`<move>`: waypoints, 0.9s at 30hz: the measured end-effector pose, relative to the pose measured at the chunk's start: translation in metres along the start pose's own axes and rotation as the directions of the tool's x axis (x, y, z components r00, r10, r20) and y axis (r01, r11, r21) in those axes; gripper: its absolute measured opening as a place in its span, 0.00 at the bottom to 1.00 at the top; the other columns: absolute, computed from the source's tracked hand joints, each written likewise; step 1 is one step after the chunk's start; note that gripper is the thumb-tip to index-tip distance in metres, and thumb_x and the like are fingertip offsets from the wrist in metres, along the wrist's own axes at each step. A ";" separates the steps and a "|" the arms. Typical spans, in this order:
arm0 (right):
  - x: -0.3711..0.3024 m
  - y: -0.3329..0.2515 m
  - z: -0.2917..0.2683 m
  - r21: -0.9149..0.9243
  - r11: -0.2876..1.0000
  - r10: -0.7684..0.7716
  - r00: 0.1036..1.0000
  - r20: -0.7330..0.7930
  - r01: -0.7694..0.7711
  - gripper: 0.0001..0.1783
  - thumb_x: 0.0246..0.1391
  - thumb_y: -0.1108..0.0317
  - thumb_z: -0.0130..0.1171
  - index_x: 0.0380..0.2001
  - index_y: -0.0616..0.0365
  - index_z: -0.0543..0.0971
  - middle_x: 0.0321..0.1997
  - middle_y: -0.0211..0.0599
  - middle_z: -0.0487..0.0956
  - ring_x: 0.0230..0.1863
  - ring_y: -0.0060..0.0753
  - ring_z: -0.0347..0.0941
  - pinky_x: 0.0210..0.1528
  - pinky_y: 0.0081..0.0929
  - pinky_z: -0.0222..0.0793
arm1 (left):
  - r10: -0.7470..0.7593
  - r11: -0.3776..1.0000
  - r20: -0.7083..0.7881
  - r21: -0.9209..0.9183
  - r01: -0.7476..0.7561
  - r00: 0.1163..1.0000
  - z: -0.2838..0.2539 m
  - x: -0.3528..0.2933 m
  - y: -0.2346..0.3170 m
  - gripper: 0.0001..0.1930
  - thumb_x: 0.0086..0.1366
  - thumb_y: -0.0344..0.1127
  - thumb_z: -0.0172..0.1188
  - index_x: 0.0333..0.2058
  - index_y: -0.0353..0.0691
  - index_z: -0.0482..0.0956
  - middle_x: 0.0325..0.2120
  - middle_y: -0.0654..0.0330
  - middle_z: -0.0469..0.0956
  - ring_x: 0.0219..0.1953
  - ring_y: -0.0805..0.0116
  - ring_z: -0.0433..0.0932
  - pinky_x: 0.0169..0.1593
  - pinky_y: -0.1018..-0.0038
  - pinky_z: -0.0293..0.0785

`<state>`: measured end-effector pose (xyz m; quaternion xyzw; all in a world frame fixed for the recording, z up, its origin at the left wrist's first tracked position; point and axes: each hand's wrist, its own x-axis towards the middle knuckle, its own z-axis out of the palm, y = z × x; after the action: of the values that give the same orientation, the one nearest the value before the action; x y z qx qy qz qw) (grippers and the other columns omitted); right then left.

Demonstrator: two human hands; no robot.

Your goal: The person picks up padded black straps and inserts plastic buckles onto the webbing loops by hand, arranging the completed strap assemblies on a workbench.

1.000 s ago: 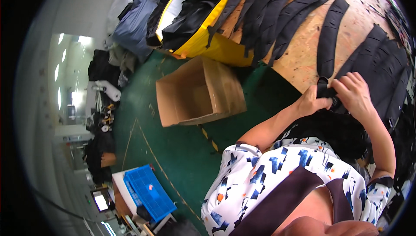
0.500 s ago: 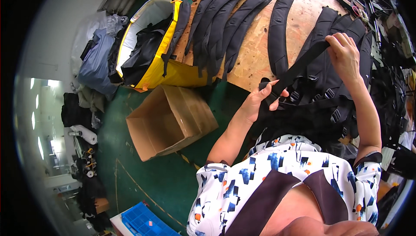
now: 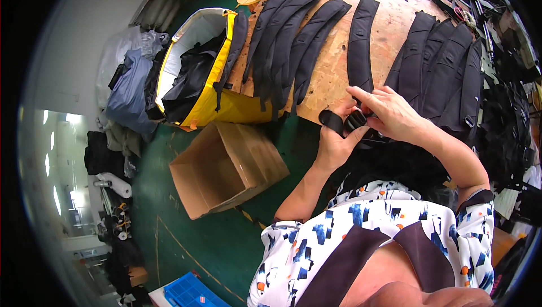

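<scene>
Close together at the front edge of the table, both my hands work on one black webbing strap (image 3: 331, 121). My left hand (image 3: 334, 144) is closed around it, with a loop of the webbing standing out beside the fingers. Between the hands shows a dark, ribbed piece that looks like a plastic buckle (image 3: 355, 121). Reaching in from the right, my right hand (image 3: 397, 114) pinches at this piece, its index finger extended over it. The fingers partly hide the strap. Just beyond lies a single padded shoulder strap (image 3: 361, 42).
More padded shoulder straps lie on the wooden table (image 3: 333, 70), in a left group (image 3: 282, 42) and a right group (image 3: 446, 70). A yellow bag (image 3: 231, 104) holding black material stands left. On the green floor are a cardboard box (image 3: 248, 166) and a blue crate (image 3: 195, 293).
My right hand has come down and left from the far end of the stretched webbing to meet my left hand. The webbing is now looped and bunched between them.
</scene>
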<state>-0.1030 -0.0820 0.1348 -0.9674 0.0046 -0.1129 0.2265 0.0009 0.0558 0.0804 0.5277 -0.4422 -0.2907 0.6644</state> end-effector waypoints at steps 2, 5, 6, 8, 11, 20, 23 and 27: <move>-0.004 0.002 0.013 0.138 0.987 0.093 0.993 -0.076 -0.082 0.28 0.39 0.74 0.59 0.49 0.58 0.67 0.27 0.33 0.74 0.34 0.34 0.72 0.40 0.32 0.62 | -0.012 1.000 -0.125 0.020 0.014 0.992 0.001 -0.003 0.003 0.23 0.54 0.30 0.62 0.47 0.31 0.67 0.38 0.59 0.73 0.36 0.75 0.71 0.39 0.80 0.69; -0.010 0.005 0.023 0.076 0.997 0.030 0.989 -0.143 -0.019 0.17 0.41 0.73 0.58 0.39 0.60 0.72 0.22 0.33 0.73 0.31 0.36 0.72 0.37 0.31 0.62 | 0.019 0.951 -0.105 0.310 0.015 0.994 0.000 -0.001 0.014 0.22 0.53 0.32 0.64 0.46 0.32 0.69 0.34 0.63 0.72 0.28 0.80 0.69 0.34 0.83 0.67; -0.009 0.005 0.023 0.089 0.996 0.029 0.987 -0.160 -0.014 0.10 0.42 0.72 0.58 0.32 0.60 0.75 0.23 0.35 0.72 0.30 0.37 0.71 0.35 0.31 0.62 | 0.018 0.950 -0.106 0.310 0.016 0.994 -0.001 0.000 0.016 0.22 0.53 0.32 0.64 0.46 0.32 0.69 0.34 0.63 0.72 0.28 0.80 0.69 0.34 0.83 0.67; -0.007 0.004 0.020 0.077 0.997 0.010 0.983 -0.182 0.005 0.10 0.42 0.72 0.58 0.32 0.60 0.75 0.23 0.35 0.72 0.30 0.38 0.71 0.35 0.31 0.62 | 0.127 0.837 -0.096 0.544 -0.055 0.987 -0.004 0.005 0.017 0.20 0.53 0.35 0.64 0.43 0.32 0.72 0.29 0.67 0.72 0.23 0.82 0.65 0.27 0.83 0.63; 0.000 0.004 0.018 0.065 0.997 -0.022 0.964 -0.265 0.041 0.09 0.43 0.70 0.58 0.31 0.59 0.75 0.22 0.35 0.71 0.29 0.39 0.70 0.34 0.31 0.62 | -0.198 0.951 0.001 0.242 0.192 0.980 -0.014 0.013 0.018 0.16 0.54 0.36 0.62 0.38 0.32 0.75 0.23 0.66 0.74 0.21 0.82 0.64 0.25 0.81 0.63; 0.019 0.018 0.010 -0.238 0.971 -0.063 0.980 -0.187 0.017 0.16 0.29 0.66 0.62 0.26 0.54 0.71 0.26 0.29 0.71 0.35 0.32 0.69 0.40 0.27 0.59 | -0.262 0.962 -0.189 -0.127 0.241 0.946 -0.013 0.031 0.011 0.08 0.55 0.33 0.59 0.23 0.34 0.76 0.17 0.72 0.69 0.20 0.86 0.62 0.23 0.85 0.58; 0.019 0.021 0.014 -0.290 0.957 -0.096 0.974 -0.206 0.033 0.17 0.28 0.65 0.63 0.26 0.54 0.70 0.25 0.29 0.71 0.34 0.32 0.69 0.40 0.27 0.59 | -0.205 0.979 -0.240 -0.049 0.199 0.949 -0.009 0.028 0.006 0.08 0.55 0.33 0.59 0.23 0.34 0.76 0.15 0.72 0.68 0.18 0.86 0.61 0.21 0.83 0.58; 0.016 0.021 0.017 -0.314 0.949 -0.049 0.978 -0.205 -0.019 0.15 0.29 0.67 0.61 0.26 0.54 0.70 0.25 0.29 0.71 0.35 0.32 0.69 0.40 0.27 0.59 | -0.093 0.978 -0.268 0.156 0.138 0.959 -0.004 0.028 0.010 0.08 0.53 0.32 0.60 0.22 0.33 0.75 0.13 0.72 0.67 0.17 0.85 0.61 0.19 0.82 0.58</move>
<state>-0.0825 -0.0945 0.1138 -0.9737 0.0391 -0.2141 0.0670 0.0163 0.0364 0.0975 0.6419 -0.3433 -0.2181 0.6501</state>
